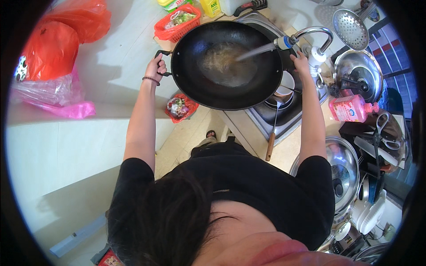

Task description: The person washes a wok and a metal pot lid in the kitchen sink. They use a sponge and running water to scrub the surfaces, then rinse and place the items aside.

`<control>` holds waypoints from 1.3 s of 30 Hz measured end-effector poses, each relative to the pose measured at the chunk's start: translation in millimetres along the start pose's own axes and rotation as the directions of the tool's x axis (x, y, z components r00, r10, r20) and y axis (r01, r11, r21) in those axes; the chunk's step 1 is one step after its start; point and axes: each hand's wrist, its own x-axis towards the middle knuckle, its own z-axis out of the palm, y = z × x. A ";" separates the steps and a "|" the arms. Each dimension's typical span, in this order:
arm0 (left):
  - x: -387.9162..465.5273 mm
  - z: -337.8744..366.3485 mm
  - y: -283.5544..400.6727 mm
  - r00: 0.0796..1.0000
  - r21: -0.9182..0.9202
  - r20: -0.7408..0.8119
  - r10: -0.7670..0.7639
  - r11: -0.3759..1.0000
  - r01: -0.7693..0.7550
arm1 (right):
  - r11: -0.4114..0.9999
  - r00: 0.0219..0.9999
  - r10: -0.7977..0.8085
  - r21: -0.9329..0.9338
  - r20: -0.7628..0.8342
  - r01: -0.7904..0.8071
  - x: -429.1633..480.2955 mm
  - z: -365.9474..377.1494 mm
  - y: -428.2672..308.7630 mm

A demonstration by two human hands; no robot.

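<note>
My left hand (157,67) is closed around one loop handle of a large black wok (196,84). On the opposite side, my right hand (301,63) grips the other handle, which is mostly hidden behind the fingers. From the chrome faucet (327,36), a stream of water (256,52) runs into the pan. Cloudy brownish water (226,63) swirls over its bottom. The wok is held above the metal sink (294,128), where a white bowl (287,83) and a wooden-handled utensil (271,143) show past the rim.
A pink pump bottle (349,108) lies on the counter at right, near a knife block with scissors (387,133) and pot lids (342,176). A red basket (179,23) stands beyond the wok. Below it, a bin lined with a red bag (181,108) holds waste. A skimmer (350,28) hangs near the faucet.
</note>
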 end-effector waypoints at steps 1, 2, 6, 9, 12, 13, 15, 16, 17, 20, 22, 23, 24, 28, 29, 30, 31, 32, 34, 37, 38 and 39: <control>2.9 2.5 3.1 0.999 -0.005 -0.022 -0.027 1.000 0.027 | 0.995 0.998 -0.058 -0.081 -0.031 0.055 -0.3 2.7 3.2; 4.8 4.5 7.7 0.998 0.044 -0.051 -0.039 0.998 0.041 | 0.983 0.994 -0.094 -0.166 -0.051 0.084 -1.7 5.5 7.7; 16.9 20.6 49.0 0.988 0.230 -0.094 -0.127 0.962 0.145 | 0.964 0.984 -0.147 -0.236 -0.100 0.120 -19.0 10.2 40.5; 18.1 40.7 91.5 0.975 0.179 -0.010 -0.221 0.959 0.219 | 0.987 0.998 0.047 -0.153 0.036 -0.041 -33.6 12.0 56.2; 9.8 65.1 125.6 0.930 -0.013 -0.011 -0.367 0.930 0.367 | 0.967 0.946 0.196 0.106 0.259 -0.230 -52.6 13.0 56.0; 7.1 73.4 135.6 0.927 -0.054 -0.016 -0.376 0.926 0.374 | 0.911 0.891 0.310 0.163 0.332 -0.378 -60.3 15.2 53.2; 4.8 90.4 143.3 0.961 -0.111 -0.042 -0.275 0.957 0.269 | 0.770 0.817 0.326 0.369 0.475 -0.521 -75.5 13.7 49.2; 3.4 97.5 159.4 0.912 -0.289 0.065 -0.405 0.867 0.406 | 0.743 0.793 0.327 0.379 0.513 -0.552 -80.6 15.3 46.7; 4.4 105.4 163.9 0.910 -0.275 0.097 -0.402 0.868 0.413 | 0.696 0.742 0.398 0.349 0.539 -0.627 -85.1 16.9 45.2; 9.9 128.8 181.3 0.911 -0.339 0.147 -0.384 0.846 0.411 | 0.696 0.645 0.476 0.192 0.598 -0.692 -94.6 19.6 45.1; 12.7 143.5 185.6 0.921 -0.341 0.120 -0.370 0.856 0.388 | 0.670 0.593 0.512 0.142 0.622 -0.728 -99.0 20.7 46.0; 12.9 150.6 186.9 0.925 -0.351 0.110 -0.363 0.857 0.378 | 0.683 0.588 0.487 0.137 0.646 -0.717 -101.4 20.7 45.8; 11.6 156.8 188.3 0.921 -0.317 0.110 -0.374 0.865 0.389 | 0.697 0.599 0.473 0.142 0.646 -0.703 -104.6 20.1 45.5; -2.1 169.9 184.4 0.933 -0.239 0.146 -0.329 0.903 0.356 | 0.713 0.655 0.458 0.192 0.601 -0.674 -115.1 15.6 41.1; -6.8 168.6 182.5 0.936 -0.209 0.166 -0.310 0.917 0.341 | 0.740 0.685 0.466 0.177 0.560 -0.648 -115.1 15.2 40.7; -10.8 165.7 180.5 0.938 -0.180 0.186 -0.291 0.929 0.324 | 0.747 0.713 0.416 0.236 0.564 -0.622 -114.6 15.0 41.8; -14.8 159.8 177.6 0.937 -0.123 0.206 -0.281 0.943 0.309 | 0.747 0.743 0.420 0.265 0.522 -0.609 -111.9 15.6 43.6; -18.8 150.6 173.1 0.935 -0.065 0.226 -0.272 0.954 0.293 | 0.753 0.781 0.394 0.316 0.485 -0.577 -107.8 17.2 46.4; -20.8 129.7 159.3 0.954 0.038 0.151 -0.259 0.966 0.256 | 0.776 0.833 0.335 0.371 0.441 -0.509 -95.6 23.0 54.7; -16.4 85.9 125.2 0.980 0.359 0.030 -0.197 0.917 0.173 | 0.931 0.958 0.234 0.248 0.163 -0.270 -74.8 30.2 67.1; -13.7 70.3 110.0 0.984 0.420 0.051 -0.169 0.898 0.132 | 0.968 0.979 0.179 0.158 0.093 -0.192 -69.4 30.8 69.3; -10.6 56.1 93.3 0.989 0.485 0.062 -0.133 0.870 0.086 | 0.967 0.985 0.150 0.193 0.087 -0.165 -64.3 29.8 70.0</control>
